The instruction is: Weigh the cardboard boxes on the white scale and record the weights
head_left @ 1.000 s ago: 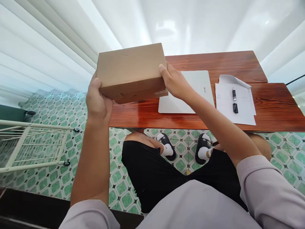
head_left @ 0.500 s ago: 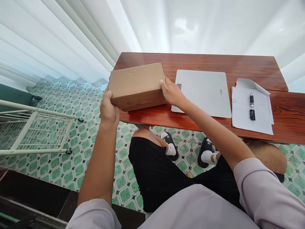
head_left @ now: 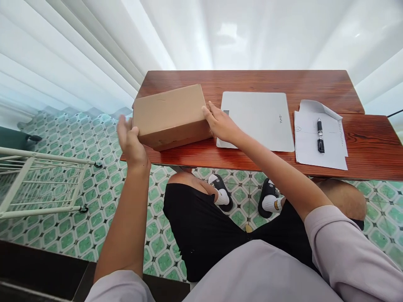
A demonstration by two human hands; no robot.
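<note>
A plain brown cardboard box [head_left: 170,111] sits tilted a little at the left end of the wooden table, its top face closed. At its left end is my left hand [head_left: 134,144], fingers spread and blurred away from the side, the thumb close to the front corner. My right hand [head_left: 223,123] is at the box's right end, thumb over the top edge and fingers along the side. Beside that hand lies a flat light-grey laptop-like slab [head_left: 258,121] with small dark lettering. The box hides the table under it.
Papers [head_left: 321,157] with a curled top sheet lie to the right on the reddish table [head_left: 252,79], a black pen [head_left: 320,136] on them. A white wire rack on wheels [head_left: 47,180] stands on the tiled floor at left. White curtains [head_left: 252,33] hang behind.
The left hand's fingers have come away from the box's left side and spread. The right hand stays at the other end. The whole view has shifted slightly.
</note>
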